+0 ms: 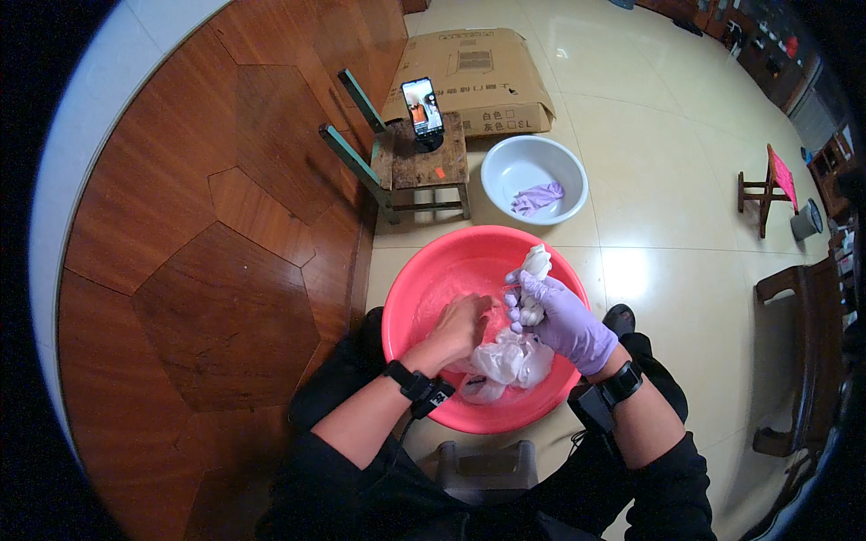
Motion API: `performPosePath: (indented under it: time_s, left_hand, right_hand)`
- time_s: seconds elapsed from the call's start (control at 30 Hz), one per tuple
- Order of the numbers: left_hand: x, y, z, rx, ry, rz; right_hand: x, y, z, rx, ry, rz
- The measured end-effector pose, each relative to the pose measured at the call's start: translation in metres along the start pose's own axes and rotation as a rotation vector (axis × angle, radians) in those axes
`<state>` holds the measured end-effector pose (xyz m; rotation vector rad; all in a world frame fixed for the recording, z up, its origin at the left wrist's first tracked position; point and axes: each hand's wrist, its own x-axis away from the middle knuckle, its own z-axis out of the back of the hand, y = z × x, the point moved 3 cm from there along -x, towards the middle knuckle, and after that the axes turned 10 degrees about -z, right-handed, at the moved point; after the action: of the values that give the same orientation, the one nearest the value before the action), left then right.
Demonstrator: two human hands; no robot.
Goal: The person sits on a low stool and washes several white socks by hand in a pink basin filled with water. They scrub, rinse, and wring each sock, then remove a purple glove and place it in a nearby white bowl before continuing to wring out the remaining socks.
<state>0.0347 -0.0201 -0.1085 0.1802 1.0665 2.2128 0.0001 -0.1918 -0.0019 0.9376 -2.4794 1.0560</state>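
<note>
A pink plastic basin [413,270] with water in it stands on the floor between my knees. My right hand [561,318], in a thin purple glove, grips a bunched white wet cloth [534,287] above the basin's right side. My left hand [463,328] is bare and reaches into the basin left of the cloth; its fingertips are partly hidden, and whether they hold anything does not show. Soaked translucent white material [507,362] lies in the water nearer to me, below both hands.
Beyond the basin, a pale blue basin [492,179] holds a purple glove [538,198]. A small wooden chair [423,166] carries a phone [423,111] on a stand, before a flat cardboard box [473,67]. A wooden panel [257,304] rises at left; a stool [764,186] stands far right.
</note>
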Motion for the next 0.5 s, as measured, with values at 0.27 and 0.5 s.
performPosePath:
  time_s: [0.27,0.5]
  left_hand:
    - [0.0,-0.005,0.016,-0.387,-0.013,0.033]
    - [-0.027,-0.036,-0.023,-0.363,-0.407,0.379]
  right_hand:
    - [-0.011,0.008,0.013,0.091,0.126,-0.015]
    - [-0.007,0.006,0.008,0.111,0.133,-0.006]
